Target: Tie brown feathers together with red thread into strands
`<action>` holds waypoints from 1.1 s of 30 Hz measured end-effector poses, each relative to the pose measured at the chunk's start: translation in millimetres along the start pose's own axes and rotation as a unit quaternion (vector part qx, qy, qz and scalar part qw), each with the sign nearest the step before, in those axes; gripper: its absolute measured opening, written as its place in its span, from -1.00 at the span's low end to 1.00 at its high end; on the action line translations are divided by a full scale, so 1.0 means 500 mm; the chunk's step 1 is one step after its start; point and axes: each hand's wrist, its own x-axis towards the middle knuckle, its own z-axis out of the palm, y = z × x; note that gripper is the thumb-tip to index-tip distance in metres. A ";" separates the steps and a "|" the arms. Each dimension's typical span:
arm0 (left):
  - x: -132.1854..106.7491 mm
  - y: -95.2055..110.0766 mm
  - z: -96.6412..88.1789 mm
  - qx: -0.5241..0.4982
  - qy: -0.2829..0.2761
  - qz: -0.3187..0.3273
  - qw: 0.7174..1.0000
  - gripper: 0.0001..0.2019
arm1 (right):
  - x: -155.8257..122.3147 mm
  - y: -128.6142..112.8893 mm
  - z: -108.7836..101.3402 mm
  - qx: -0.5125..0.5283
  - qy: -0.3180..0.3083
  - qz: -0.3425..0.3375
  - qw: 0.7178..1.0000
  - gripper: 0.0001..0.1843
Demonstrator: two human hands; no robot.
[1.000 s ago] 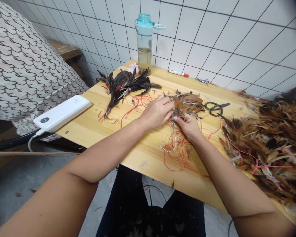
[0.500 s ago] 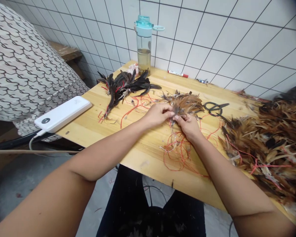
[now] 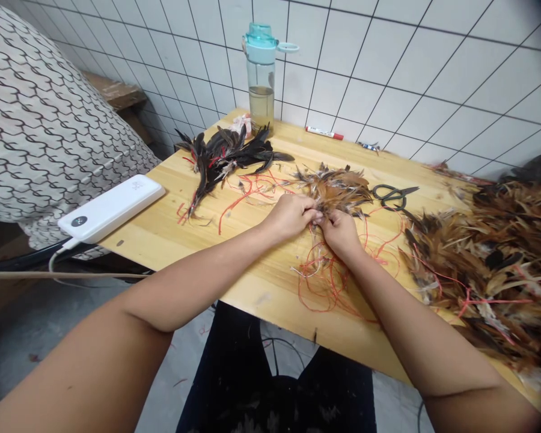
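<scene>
Both my hands meet at the near end of a bunch of brown feathers (image 3: 340, 186) lying on the wooden table (image 3: 247, 273). My left hand (image 3: 293, 216) is closed, thumb and fingers pinching the base of the bunch. Close beside it, my right hand (image 3: 341, 231) is closed too, with its fingertips at the same base. What exactly lies between the fingertips is mostly hidden. Tangled red string (image 3: 324, 288) spreads on the table just below my hands, with some whitish strands among it.
Dark feathers (image 3: 220, 156) lie at the back left, near a water bottle (image 3: 260, 90). Dark-handled scissors (image 3: 394, 195) rest right of the bunch. A large brown feather pile (image 3: 500, 258) covers the right side. A white power bank (image 3: 112, 207) sits at the left edge; a marker (image 3: 323, 133) lies by the wall.
My fingers have shifted slightly at the base of the feather bunch, the right fingers curling in more. The grey fluff seen between my fingertips before is now mostly covered.
</scene>
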 end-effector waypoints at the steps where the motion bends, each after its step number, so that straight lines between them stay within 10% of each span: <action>1: -0.001 0.002 0.002 0.015 0.001 0.005 1.000 -0.79 | -0.001 -0.001 0.001 -0.035 0.008 -0.003 0.999 -0.80; 19: 0.002 -0.006 0.026 0.033 0.043 0.065 0.996 -0.86 | -0.018 -0.029 0.003 -0.199 0.012 0.021 0.980 -0.76; 24: 0.002 -0.003 0.027 0.008 0.051 0.066 0.997 -0.85 | -0.014 -0.015 0.009 -0.118 0.041 -0.024 0.992 -0.78; 33: 0.019 -0.030 0.006 -0.291 0.021 -0.121 0.949 -0.80 | -0.007 -0.020 -0.002 0.191 -0.016 0.015 0.981 -0.78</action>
